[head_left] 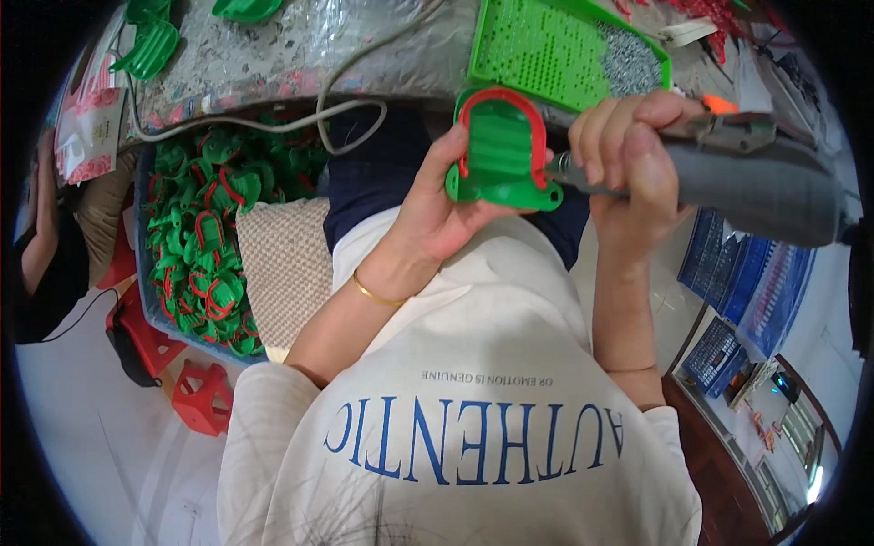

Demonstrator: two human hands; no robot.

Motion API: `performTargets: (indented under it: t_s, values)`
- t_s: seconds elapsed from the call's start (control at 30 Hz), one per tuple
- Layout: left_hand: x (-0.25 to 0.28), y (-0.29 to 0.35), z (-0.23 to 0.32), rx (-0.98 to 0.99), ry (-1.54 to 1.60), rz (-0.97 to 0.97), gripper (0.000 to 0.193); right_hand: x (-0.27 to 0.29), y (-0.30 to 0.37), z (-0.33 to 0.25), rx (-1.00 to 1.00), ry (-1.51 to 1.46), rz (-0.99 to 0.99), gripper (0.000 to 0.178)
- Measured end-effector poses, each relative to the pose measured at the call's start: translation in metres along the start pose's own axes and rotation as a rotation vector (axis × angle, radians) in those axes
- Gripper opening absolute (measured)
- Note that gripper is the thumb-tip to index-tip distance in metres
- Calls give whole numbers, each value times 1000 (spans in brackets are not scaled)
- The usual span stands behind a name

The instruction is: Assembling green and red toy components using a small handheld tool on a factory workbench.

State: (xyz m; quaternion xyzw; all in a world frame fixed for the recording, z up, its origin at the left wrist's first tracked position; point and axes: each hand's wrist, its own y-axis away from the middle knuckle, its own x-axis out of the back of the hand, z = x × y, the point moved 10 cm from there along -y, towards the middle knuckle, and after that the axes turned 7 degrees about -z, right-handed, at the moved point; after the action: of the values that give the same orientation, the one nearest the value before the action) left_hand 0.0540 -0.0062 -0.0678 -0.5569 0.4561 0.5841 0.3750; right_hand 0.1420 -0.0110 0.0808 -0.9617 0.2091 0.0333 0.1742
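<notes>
My left hand [435, 211] grips a green plastic part [499, 146] by its left and lower edge, thumb along its side. A red U-shaped strip [499, 94] runs around the part's rim. The fingers of my right hand [628, 159] wrap around the front of a grey power screwdriver [765, 187], which lies almost level. Its tip meets the part's right side, near the lower end of the red strip. Whether a screw sits at the tip is hidden.
A bright green tray [477, 56] with small metal screws [628, 59] stands on the plastic-covered table [273, 59], crossed by a grey cable [264, 128]. Left are a blue bin [144, 255] of green-and-red parts, a woven cushion [284, 264], red stools [202, 396] and another person's arm [41, 227].
</notes>
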Motion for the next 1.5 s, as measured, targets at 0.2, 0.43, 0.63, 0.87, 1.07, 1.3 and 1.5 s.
performTargets:
  t_s: [0.2, 0.43, 0.63, 0.87, 1.07, 1.3, 1.5]
  values:
    - [4, 2, -9, 56, -40, 81, 57, 12, -16, -11, 108, -241, -33, 16]
    - [1, -5, -14, 118, -22, 20, 63, 49, -42, 13, 66, 30, 190, 21]
    - [7, -9, -14, 138, 10, 32, 69, 67, -41, 49, 87, 148, 255, 19]
    - [11, -10, -13, 124, -4, 30, 69, 67, -38, 59, 79, 211, 249, 14]
    - [12, -9, -12, 114, 42, 21, 69, 67, -38, 62, 93, 200, 248, 14]
    - [8, -13, -12, 135, 69, -9, 69, 61, -43, 29, 191, -16, 239, 17]
    - [2, -17, -19, 169, 159, -37, 68, 0, -46, -4, 68, -223, 43, 21]
